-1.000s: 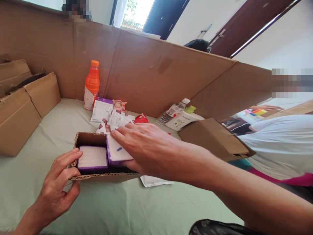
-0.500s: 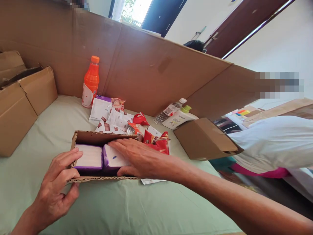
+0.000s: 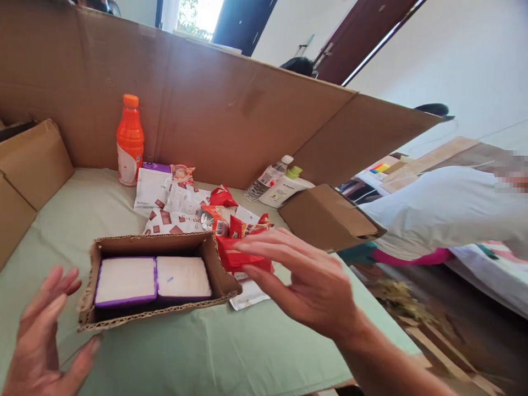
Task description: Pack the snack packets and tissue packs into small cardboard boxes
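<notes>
An open cardboard box (image 3: pixel 165 318) stands on the pale green cloth. Inside it two white packs with purple edges, which look like tissue packs, lie side by side: a left pack (image 3: pixel 126 279) and a right pack (image 3: pixel 183 276). My left hand (image 3: pixel 49 335) is just left of the box, fingers spread, holding nothing. To the right of the box my right hand (image 3: pixel 301 280) hovers with thumb and fingers apart, also holding nothing. It partly covers some red snack packets (image 3: pixel 231 254). Behind the box are several white packets with brown squares (image 3: pixel 181 221).
At the back stands an orange bottle (image 3: pixel 130 142) against a tall cardboard wall (image 3: pixel 214 115). A clear bottle (image 3: pixel 270 179) and a white bottle with a green cap (image 3: pixel 284 190) lean near a brown carton (image 3: pixel 325 217). Another carton (image 3: pixel 37 159) is at left. A person (image 3: pixel 437 212) bends at right.
My right hand has lifted off the right pack and moved right, out of the box. My left hand has let go of the box's left edge. The camera view has shifted right.
</notes>
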`<action>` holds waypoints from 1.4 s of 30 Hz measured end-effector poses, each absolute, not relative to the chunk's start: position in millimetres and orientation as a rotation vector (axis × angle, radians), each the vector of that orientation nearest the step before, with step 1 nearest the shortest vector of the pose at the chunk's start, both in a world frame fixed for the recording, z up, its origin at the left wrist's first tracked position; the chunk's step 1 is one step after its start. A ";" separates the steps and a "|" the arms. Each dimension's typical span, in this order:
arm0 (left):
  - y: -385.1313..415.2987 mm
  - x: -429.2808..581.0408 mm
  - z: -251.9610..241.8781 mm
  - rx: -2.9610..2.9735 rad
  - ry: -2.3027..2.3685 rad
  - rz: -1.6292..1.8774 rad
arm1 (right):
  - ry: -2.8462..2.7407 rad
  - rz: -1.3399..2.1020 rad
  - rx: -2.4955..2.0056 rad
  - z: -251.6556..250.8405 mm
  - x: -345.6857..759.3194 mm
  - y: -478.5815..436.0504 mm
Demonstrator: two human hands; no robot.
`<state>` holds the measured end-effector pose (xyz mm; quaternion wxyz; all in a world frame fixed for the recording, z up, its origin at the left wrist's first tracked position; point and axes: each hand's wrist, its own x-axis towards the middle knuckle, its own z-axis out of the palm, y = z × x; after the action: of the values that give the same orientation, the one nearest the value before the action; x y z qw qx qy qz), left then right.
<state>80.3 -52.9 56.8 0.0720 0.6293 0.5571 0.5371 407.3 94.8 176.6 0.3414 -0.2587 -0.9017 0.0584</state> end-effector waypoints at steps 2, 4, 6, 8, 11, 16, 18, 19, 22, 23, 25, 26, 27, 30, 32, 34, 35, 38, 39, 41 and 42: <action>-50.8 76.6 53.9 1.720 1.618 1.643 | -2.208 0.183 -0.780 158.7 427.8 82.6; -47.9 76.7 53.0 1.680 1.636 1.586 | -2.230 0.250 -0.818 136.8 437.9 74.3; -46.5 79.3 52.8 1.738 1.682 1.526 | -2.302 0.289 -0.792 116.3 437.1 71.2; -47.3 82.5 54.0 1.812 1.730 1.523 | -2.342 0.273 -0.735 100.7 429.0 72.0; -50.0 87.5 62.1 1.977 1.807 1.467 | -2.358 0.254 -0.667 85.9 413.7 74.9; -47.4 98.4 82.0 2.240 1.771 1.357 | -2.333 0.248 -0.639 72.9 404.9 71.6; -45.9 101.4 84.0 2.206 1.809 1.370 | -2.298 0.265 -0.658 74.6 406.4 72.3; -45.9 102.2 83.4 2.171 1.819 1.378 | -2.279 0.262 -0.664 77.7 407.0 74.6; -48.3 102.3 78.3 2.047 1.833 1.405 | -2.216 0.217 -0.696 92.8 406.1 90.3; -49.7 102.1 76.4 2.002 1.849 1.417 | -2.208 0.218 -0.696 97.7 404.9 97.0; -52.0 102.4 73.5 1.929 1.909 1.422 | -2.262 0.290 -0.657 103.3 401.6 108.4; -52.7 103.1 72.6 1.905 1.956 1.415 | -2.312 0.345 -0.617 103.3 399.9 111.8; -52.6 104.4 72.3 1.889 2.012 1.405 | -2.357 0.401 -0.582 101.3 398.4 113.3; -47.8 109.7 75.9 1.914 2.154 1.391 | -2.347 0.486 -0.623 88.7 395.1 108.0; -41.0 111.5 81.7 2.006 2.197 1.393 | -2.291 0.488 -0.681 80.3 393.9 102.0; -33.6 108.8 87.5 2.111 2.171 1.329 | -2.288 0.468 -0.655 74.9 393.3 98.2; -30.5 105.6 89.4 2.157 2.124 1.266 | -2.295 0.459 -0.630 73.1 393.5 97.4; -26.0 90.8 88.9 2.265 1.897 1.059 | -2.322 0.461 -0.579 68.6 398.1 95.8; -26.1 85.3 87.3 2.294 1.834 1.013 | -2.352 0.459 -0.558 66.8 401.2 94.7; -27.5 75.1 83.8 2.332 1.777 0.927 | -2.430 0.412 -0.517 62.7 408.7 92.1; -28.1 70.7 82.5 2.351 1.759 0.871 | -2.462 0.375 -0.520 60.7 412.5 91.4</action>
<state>70.7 -28.1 82.5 0.0396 0.7669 0.5741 0.2840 412.5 91.4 60.7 0.2942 -0.1953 -0.9249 0.1410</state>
